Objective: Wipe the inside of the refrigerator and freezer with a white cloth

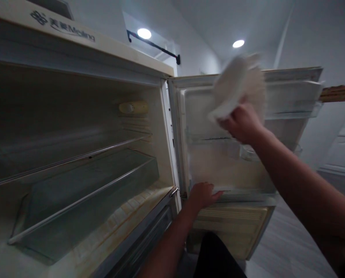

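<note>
A white cloth (233, 83), smeared by motion, is bunched in my right hand (243, 121). That hand is raised in front of the open refrigerator door (207, 166), with the cloth near the door's upper inner side. Lower down, my left hand (203, 195) is by the bottom door shelf (244, 199), its thumb and fingers apart and nothing seen in it. Whether it touches the shelf I cannot tell. Behind my right wrist, a small clear holder (247, 153) hangs on the door.
Left of the door stands the open refrigerator compartment (145, 150), with a glass shelf (71, 162) and a clear drawer (88, 208). Below hangs a second, yellowed door (233, 224). My dark-clothed knee (215, 258) is close to it. A brown wooden piece (337, 93) juts out at right.
</note>
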The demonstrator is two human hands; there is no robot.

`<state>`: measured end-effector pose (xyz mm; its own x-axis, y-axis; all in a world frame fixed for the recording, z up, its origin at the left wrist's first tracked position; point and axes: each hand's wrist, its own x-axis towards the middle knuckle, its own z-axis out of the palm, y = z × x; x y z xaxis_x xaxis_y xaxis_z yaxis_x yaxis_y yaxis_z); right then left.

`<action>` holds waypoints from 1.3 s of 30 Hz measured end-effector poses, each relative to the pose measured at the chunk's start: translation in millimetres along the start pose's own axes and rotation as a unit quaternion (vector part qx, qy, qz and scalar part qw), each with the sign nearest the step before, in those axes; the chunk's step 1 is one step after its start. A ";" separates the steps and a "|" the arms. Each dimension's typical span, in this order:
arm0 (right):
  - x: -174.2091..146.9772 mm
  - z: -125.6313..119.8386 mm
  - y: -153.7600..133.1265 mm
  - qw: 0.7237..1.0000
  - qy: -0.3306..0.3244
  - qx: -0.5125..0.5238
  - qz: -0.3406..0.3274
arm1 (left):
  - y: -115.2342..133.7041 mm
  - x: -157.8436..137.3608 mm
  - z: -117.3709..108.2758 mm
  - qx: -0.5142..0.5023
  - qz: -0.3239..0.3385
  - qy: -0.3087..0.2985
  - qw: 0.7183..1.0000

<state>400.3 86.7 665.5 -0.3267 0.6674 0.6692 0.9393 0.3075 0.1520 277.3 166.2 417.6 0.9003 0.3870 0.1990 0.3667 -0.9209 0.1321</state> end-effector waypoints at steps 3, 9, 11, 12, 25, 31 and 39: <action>27.9 3.9 -8.3 0.988 -0.135 -0.009 0.070 | -1.9 1.3 3.5 -0.013 -0.010 -0.073 0.997; 56.4 16.7 -25.4 0.951 -0.279 0.030 0.126 | -4.7 -0.9 2.1 -0.028 -0.024 -0.082 0.996; 49.9 11.7 -20.3 0.944 -0.297 0.043 0.136 | -5.4 -2.5 0.7 -0.034 -0.026 -0.084 0.996; 45.0 8.0 -15.8 0.941 -0.303 0.047 0.144 | -5.6 -3.6 -0.1 -0.037 -0.025 -0.084 0.995; 0.3 -14.6 -2.4 0.944 -0.279 -0.084 0.153 | -11.2 -15.0 -6.0 -0.073 -0.015 -0.103 0.992; 7.3 -12.8 -12.7 0.950 -0.277 -0.039 0.136 | -13.8 -16.7 -3.8 -0.094 -0.019 -0.094 0.991; -17.8 -14.5 -12.9 0.995 -0.085 0.032 0.048 | -12.9 -15.4 -0.3 -0.083 -0.017 -0.090 0.992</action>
<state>395.5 61.1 662.2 -0.2532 0.7996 0.5445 0.9604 0.2755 0.0420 258.6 172.2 413.1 0.9206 0.3901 0.0167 0.3679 -0.8810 0.2975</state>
